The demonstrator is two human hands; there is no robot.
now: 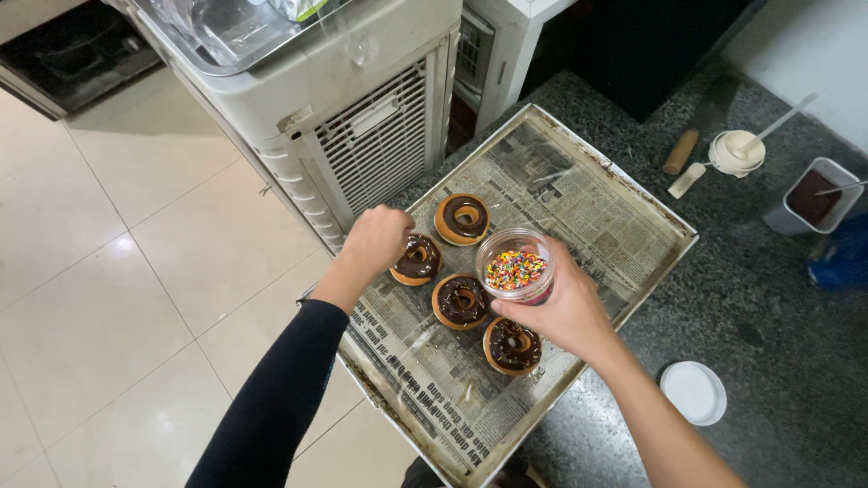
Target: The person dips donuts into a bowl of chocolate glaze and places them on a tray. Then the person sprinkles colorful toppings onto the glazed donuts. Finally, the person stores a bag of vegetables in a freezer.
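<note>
My right hand (pixel 562 312) holds a clear plastic tub of coloured sprinkles (pixel 515 267) above a metal baking tray (pixel 665 215) lined with newspaper. Several chocolate-glazed doughnuts lie on the paper: one at the back (pixel 463 219), one under my left hand (pixel 418 260), one in the middle (pixel 461 302) and one nearest me (pixel 513 346). My left hand (pixel 375 239), in a black sleeve, hovers with fingers pinched together over the left doughnut. Whether it holds sprinkles is hidden.
The tray rests on a dark speckled stone counter (pixel 768 298). A white lid (pixel 693 392) lies near the front edge. At the back right stand a white cup with a spoon (pixel 737 151), a knife with a wooden handle (pixel 692 136) and a grey tub of dark filling (pixel 814 197). A white appliance (pixel 362 108) stands left of the counter.
</note>
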